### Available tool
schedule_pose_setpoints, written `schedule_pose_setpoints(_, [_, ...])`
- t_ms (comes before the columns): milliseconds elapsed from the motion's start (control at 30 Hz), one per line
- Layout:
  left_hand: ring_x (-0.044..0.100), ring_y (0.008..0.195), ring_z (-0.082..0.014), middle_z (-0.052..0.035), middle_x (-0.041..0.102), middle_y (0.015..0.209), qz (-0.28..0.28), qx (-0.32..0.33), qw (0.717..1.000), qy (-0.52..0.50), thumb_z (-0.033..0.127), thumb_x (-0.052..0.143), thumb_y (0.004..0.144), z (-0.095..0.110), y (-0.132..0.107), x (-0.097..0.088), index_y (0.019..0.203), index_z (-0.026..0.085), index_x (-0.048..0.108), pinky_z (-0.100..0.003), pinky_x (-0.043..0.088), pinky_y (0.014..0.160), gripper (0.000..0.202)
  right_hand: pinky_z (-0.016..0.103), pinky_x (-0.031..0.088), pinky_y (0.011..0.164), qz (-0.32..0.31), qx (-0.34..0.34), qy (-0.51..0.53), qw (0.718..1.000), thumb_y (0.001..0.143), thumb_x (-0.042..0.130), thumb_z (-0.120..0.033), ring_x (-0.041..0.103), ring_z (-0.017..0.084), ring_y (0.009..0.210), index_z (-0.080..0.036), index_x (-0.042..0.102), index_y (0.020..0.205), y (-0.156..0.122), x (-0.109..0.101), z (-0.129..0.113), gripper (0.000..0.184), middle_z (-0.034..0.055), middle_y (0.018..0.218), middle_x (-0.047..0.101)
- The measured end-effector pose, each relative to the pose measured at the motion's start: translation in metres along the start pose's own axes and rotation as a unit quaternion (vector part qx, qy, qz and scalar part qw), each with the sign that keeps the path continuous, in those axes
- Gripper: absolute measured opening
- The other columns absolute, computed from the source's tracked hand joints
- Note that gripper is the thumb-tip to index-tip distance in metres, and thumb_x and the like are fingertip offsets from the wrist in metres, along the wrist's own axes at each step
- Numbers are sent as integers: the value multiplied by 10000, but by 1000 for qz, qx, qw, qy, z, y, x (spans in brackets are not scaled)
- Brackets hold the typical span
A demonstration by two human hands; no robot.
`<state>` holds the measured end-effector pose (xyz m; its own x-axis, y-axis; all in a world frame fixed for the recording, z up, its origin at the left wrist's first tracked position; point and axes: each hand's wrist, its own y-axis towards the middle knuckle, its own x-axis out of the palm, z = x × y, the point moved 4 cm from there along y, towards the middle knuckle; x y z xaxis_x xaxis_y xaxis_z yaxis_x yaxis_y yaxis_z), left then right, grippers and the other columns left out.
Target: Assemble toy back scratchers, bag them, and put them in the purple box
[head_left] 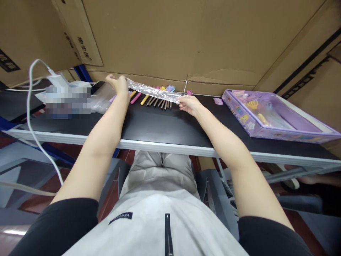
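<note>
A long clear plastic sleeve (151,90) is stretched above the black table (160,124) between my two hands. My left hand (118,84) is closed on its left end at the back of the table. My right hand (188,104) pinches its right end. Beneath the sleeve lies a row of several thin sticks (160,102) with pink, yellow and blue hand-shaped tips, plus a few pink and yellow ones (136,97) near my left hand.
A purple toy box (266,117) lies open at the right of the table, a small pink piece (218,101) beside it. A heap of clear bags (99,101), a white charger (57,80) and its cable (30,117) sit at the left. Cardboard walls (173,39) stand behind.
</note>
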<state>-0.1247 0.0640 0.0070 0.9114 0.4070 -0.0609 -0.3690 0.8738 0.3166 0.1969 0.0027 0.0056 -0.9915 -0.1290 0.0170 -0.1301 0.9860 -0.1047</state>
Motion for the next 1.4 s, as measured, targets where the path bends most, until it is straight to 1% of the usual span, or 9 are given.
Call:
schedule_pose_setpoints(33, [170, 1607, -253, -19, 593, 1450, 168, 6, 986, 11, 229, 558, 907, 10, -14, -9, 1040, 246, 483, -512, 133, 1250, 153, 166, 389, 492, 1, -1, 0, 1000, 957, 718, -14, 455, 41, 458, -168, 560, 694, 0, 0, 0, 343, -24, 556, 609])
schedule_pose_setpoints(100, [198, 1583, -272, -38, 412, 1652, 220, 59, 972, 52, 175, 630, 859, 30, -37, -5, 1304, 242, 412, -523, 103, 1243, 500, 162, 380, 485, 1, -2, 3, 1000, 971, 695, -9, 448, 37, 451, -166, 554, 691, 0, 0, 0, 350, -27, 549, 602])
schedule_pose_setpoints(200, [69, 1621, -327, -39, 423, 1648, 114, 184, 970, 110, 331, 684, 887, 49, -55, 15, 1380, 253, 470, -566, -20, 1240, 543, 156, 376, 483, 0, -4, 5, 1000, 979, 682, -10, 445, 33, 445, -170, 537, 685, 2, 0, 0, 365, -26, 548, 605])
schedule_pose_setpoints(400, [365, 1554, -409, -117, 676, 1390, -192, 283, 922, 180, 688, 896, 639, 50, -77, 64, 1183, 257, 692, -552, -42, 1332, 724, 157, 373, 470, 2, -1, -1, 1000, 997, 657, -20, 449, 36, 440, -166, 565, 684, 1, 0, 0, 358, -19, 539, 604])
schedule_pose_setpoints(700, [615, 1345, -415, -153, 752, 1226, -282, 302, 854, 317, 197, 697, 771, 34, -93, 97, 1230, 237, 723, -659, 248, 1265, 462, 208, 457, 499, -13, -39, -117, 992, 883, 883, -250, 504, 82, 483, -198, 561, 715, 5, 2, 6, 367, 0, 612, 625])
schedule_pose_setpoints(800, [653, 1299, -397, -167, 756, 1240, -292, 311, 838, 341, 166, 628, 772, 28, -88, 96, 1208, 220, 738, -560, 425, 1174, 453, 312, 587, 714, 0, -182, -268, 946, 814, 927, -332, 689, 191, 739, -176, 694, 955, 12, -4, 1, 314, 63, 845, 725])
schedule_pose_setpoints(933, [679, 1258, -375, -156, 763, 1229, -299, 317, 839, 326, 174, 610, 757, 31, -87, 94, 1186, 213, 747, -494, 480, 1130, 452, 485, 505, 1090, -43, -399, -479, 781, 930, 766, -296, 642, 333, 1293, -199, 650, 1449, 9, -4, -10, 541, 176, 1429, 669])
schedule_pose_setpoints(1067, [694, 1203, -358, -131, 775, 1122, -310, 312, 852, 285, 189, 632, 744, 35, -88, 93, 1091, 224, 763, -461, 487, 1117, 373, 544, 398, 1151, -84, -452, -589, 665, 1040, 553, -249, 571, 345, 1386, -235, 641, 1499, 3, 1, -13, 467, 185, 1547, 615])
schedule_pose_setpoints(1400, [681, 1191, -405, -122, 761, 1085, -311, 282, 860, 290, 282, 781, 683, 36, -87, 90, 1018, 222, 741, -488, 458, 1121, 343, 495, 422, 1086, -62, -442, -558, 700, 1069, 477, -298, 665, 317, 1214, -210, 733, 1414, 5, -2, -11, 438, 163, 1292, 771])
